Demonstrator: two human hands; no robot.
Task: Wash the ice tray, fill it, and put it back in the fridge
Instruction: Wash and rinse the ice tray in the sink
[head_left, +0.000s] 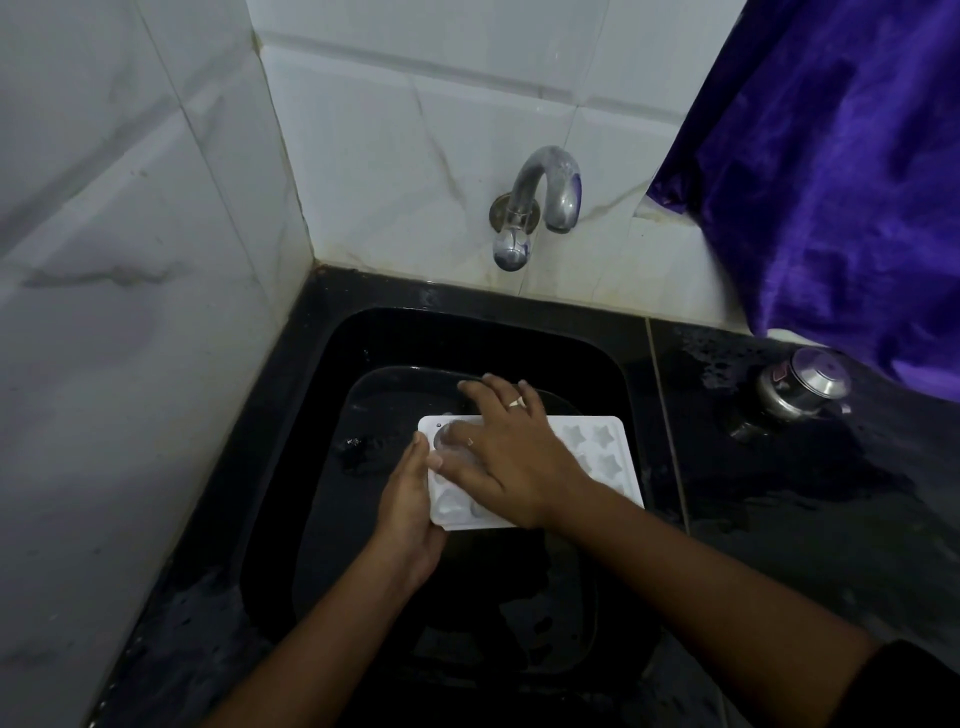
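A white ice tray (597, 452) with star-shaped and heart-shaped cells is held level over the black sink (332, 364). My left hand (410, 509) grips the tray's left end, thumb on its top edge. My right hand (504, 452) lies flat across the tray's top with spread fingers, a ring on one finger, covering the left and middle cells. The star cells at the right end stay visible. A metal tap (545, 202) juts from the tiled wall above the sink; no water runs from it.
A black counter (779, 519), wet in patches, surrounds the sink. A small steel lidded pot (800, 387) stands on it at the right. A purple curtain (841, 182) hangs at the upper right. White tiled walls close the left and back.
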